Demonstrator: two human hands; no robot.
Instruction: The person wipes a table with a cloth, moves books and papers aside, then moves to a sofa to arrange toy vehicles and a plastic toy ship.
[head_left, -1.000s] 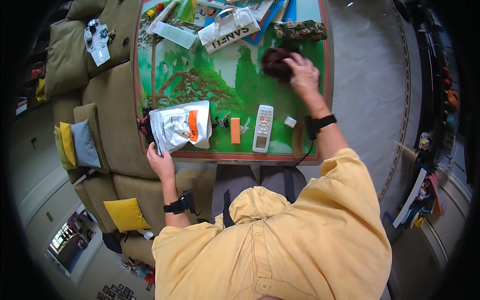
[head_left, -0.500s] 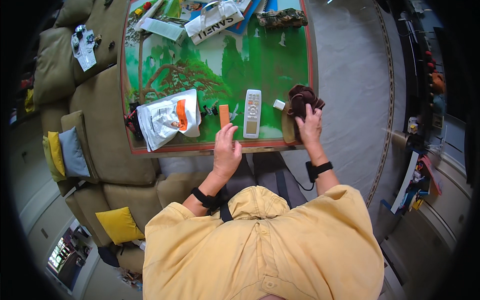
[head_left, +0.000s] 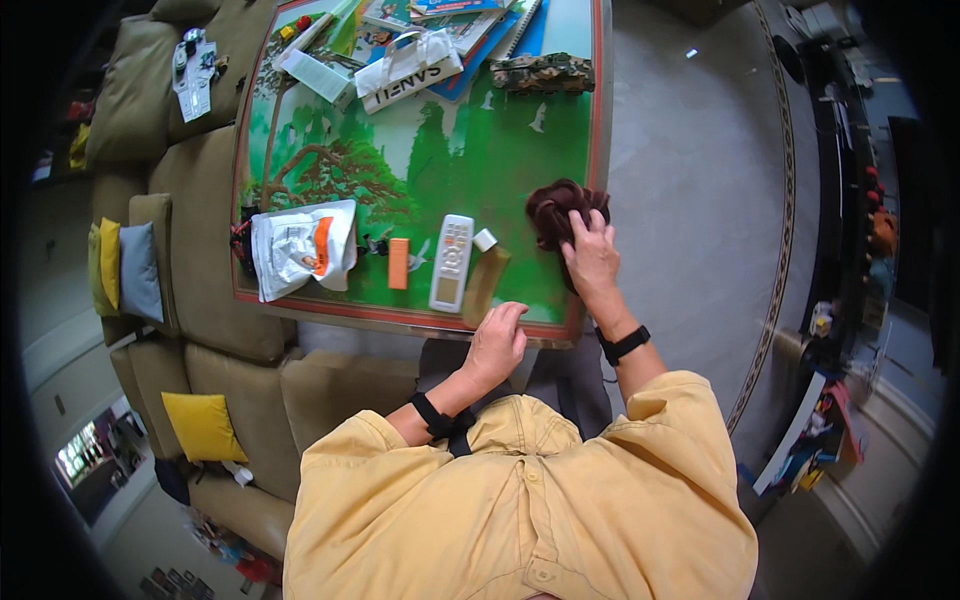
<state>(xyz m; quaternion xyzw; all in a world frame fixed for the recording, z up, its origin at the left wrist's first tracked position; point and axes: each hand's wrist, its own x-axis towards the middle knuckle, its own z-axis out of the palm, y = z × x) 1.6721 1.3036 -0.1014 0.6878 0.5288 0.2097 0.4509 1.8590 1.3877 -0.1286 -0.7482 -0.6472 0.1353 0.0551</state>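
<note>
A dark brown, bunched piece of fabric [head_left: 553,210], glossy and folded like a scrunchie, is near the table's right edge. My right hand [head_left: 594,255] grips it from its right side, fingers bent into the folds. Over the near table edge hangs my left hand [head_left: 496,342], fingers loosely bent and holding nothing. Just beyond its fingertips lies a flat, long olive-tan piece [head_left: 485,287], its kind unclear. A small white block [head_left: 486,240] touches its far end. Left of these are a white remote control [head_left: 453,262] and an orange rectangular block [head_left: 399,264].
The table [head_left: 470,180] has a green landscape picture top. A white and orange pouch [head_left: 305,250] lies at its left. Farther back are a white bag [head_left: 408,72], a pale box [head_left: 318,78], books and a camouflage toy vehicle [head_left: 543,73]. A brown sofa [head_left: 215,240] borders the left side.
The brown fabric has moved away from the tan piece, which it partly covered, with my right hand on it. My left hand has shifted right from the orange block. The view has turned slightly.
</note>
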